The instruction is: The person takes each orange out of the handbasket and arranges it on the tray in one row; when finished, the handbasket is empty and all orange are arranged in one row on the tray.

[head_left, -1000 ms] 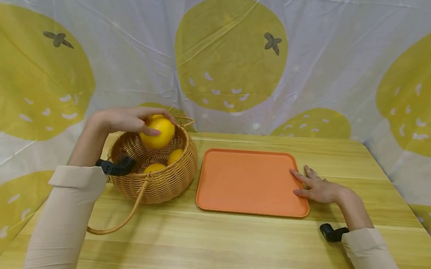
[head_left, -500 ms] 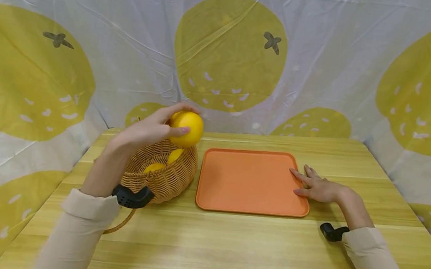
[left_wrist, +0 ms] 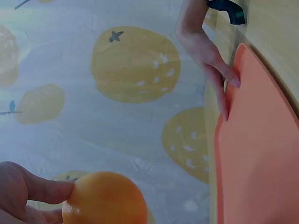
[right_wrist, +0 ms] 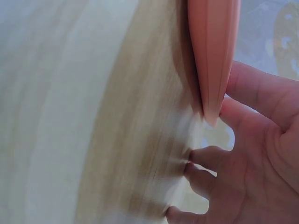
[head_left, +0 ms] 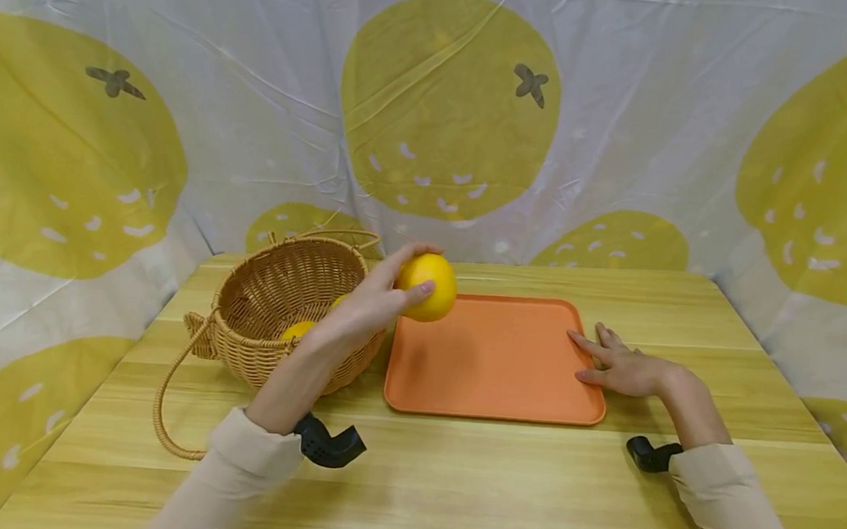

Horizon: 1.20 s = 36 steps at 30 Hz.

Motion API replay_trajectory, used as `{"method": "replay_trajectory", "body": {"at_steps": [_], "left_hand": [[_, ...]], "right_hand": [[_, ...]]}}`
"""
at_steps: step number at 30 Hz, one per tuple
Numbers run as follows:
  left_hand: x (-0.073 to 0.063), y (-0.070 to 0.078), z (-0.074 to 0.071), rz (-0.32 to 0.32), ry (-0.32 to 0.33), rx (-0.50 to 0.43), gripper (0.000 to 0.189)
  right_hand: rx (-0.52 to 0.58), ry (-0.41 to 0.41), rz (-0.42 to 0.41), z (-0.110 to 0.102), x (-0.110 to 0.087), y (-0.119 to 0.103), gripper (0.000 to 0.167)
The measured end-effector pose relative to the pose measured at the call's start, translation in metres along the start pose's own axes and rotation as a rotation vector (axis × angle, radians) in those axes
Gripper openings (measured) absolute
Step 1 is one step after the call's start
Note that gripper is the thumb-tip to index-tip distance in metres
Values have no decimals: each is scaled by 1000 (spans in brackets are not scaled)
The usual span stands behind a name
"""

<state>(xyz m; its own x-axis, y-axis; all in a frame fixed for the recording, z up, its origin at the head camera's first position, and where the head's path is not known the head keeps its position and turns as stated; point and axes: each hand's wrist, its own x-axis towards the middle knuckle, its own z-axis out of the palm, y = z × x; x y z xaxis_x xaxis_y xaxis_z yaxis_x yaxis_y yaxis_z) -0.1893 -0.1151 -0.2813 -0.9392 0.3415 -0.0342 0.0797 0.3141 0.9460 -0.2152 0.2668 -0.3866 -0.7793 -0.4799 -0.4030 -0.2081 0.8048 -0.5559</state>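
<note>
My left hand (head_left: 372, 302) grips a round orange (head_left: 429, 288), thumb on the near side and fingers over its top. In the head view the orange overlaps the back left corner of the orange-coloured tray (head_left: 498, 360), held above it. The left wrist view shows the same orange (left_wrist: 105, 200) pinched at the bottom. My right hand (head_left: 626, 371) lies spread at the tray's right edge, thumb and index finger touching the rim. In the right wrist view the other fingertips of this hand (right_wrist: 252, 144) press on the tabletop beside the tray.
A wicker basket (head_left: 240, 354) stands left of the tray, its handle (head_left: 161, 410) hanging down to the table. Inside are more oranges (head_left: 298, 329), partly hidden by my left forearm. The wooden table (head_left: 453, 480) ends at a fabric backdrop (head_left: 271, 123) with printed yellow fruit.
My left hand has lifted the orange out of the basket and carried it right, to the tray's back left corner. The right hand has stayed at the tray's edge.
</note>
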Motion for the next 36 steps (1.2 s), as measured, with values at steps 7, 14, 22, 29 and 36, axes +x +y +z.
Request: {"method": "replay_trajectory", "body": {"at_steps": [7, 14, 22, 29, 36], "left_hand": [[25, -26, 20, -45, 87, -94, 49], [52, -56, 39, -42, 132, 3, 52], [67, -85, 45, -108, 164, 140, 57], [71, -92, 43, -118, 172, 227, 60], [74, -100, 47, -59, 234, 260, 54]], "right_hand": [[-3, 2, -6, 0, 1, 1, 86], [-7, 8, 1, -1, -1, 2, 86], [-3, 8, -3, 1, 1, 3, 86], [-5, 10, -4, 1, 1, 3, 85], [-2, 7, -5, 1, 1, 4, 85]]}}
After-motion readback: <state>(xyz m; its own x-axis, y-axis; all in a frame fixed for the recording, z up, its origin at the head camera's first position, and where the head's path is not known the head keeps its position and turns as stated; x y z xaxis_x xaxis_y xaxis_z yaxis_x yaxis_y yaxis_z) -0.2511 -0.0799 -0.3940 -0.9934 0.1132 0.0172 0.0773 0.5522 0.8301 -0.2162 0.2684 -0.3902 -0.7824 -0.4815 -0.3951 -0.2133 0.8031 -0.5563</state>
